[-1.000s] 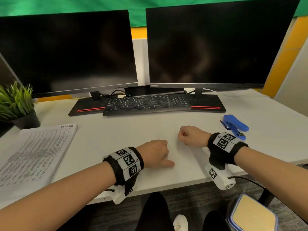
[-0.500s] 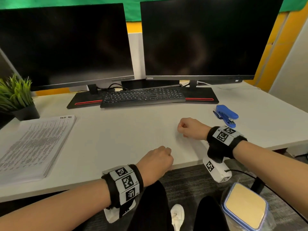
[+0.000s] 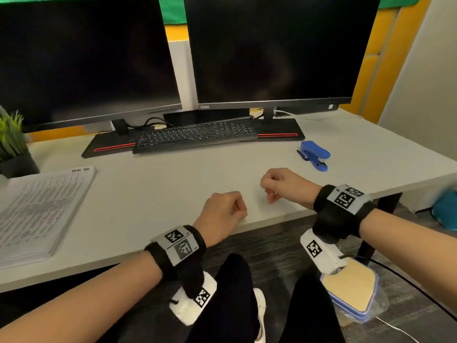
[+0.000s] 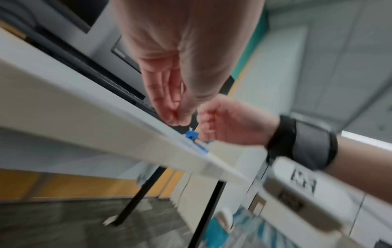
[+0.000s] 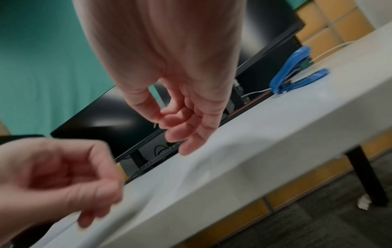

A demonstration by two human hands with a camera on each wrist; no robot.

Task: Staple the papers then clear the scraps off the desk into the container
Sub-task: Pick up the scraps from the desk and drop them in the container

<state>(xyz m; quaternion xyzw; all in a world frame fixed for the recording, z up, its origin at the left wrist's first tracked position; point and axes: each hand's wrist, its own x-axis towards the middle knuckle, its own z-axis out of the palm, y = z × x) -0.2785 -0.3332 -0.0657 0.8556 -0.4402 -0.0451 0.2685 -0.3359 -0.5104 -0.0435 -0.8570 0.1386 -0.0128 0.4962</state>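
Your left hand (image 3: 223, 214) is clenched at bench (image 3: 153, 199) centre; right hand (image 3: 279, 185) fingers pinch a tiny staple scrap (image 5: 156, 125).

Even indoor light, motion-blurred wrist views

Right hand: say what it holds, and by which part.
The right hand pinches a tiny sliver, perhaps a staple, between thumb and forefinger tips; which part is too small to tell.

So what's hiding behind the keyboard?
Behind the keyboard stand two dark monitors, their black bases and some cables. The keyboard covers part of the bases, so anything there stays unseen.
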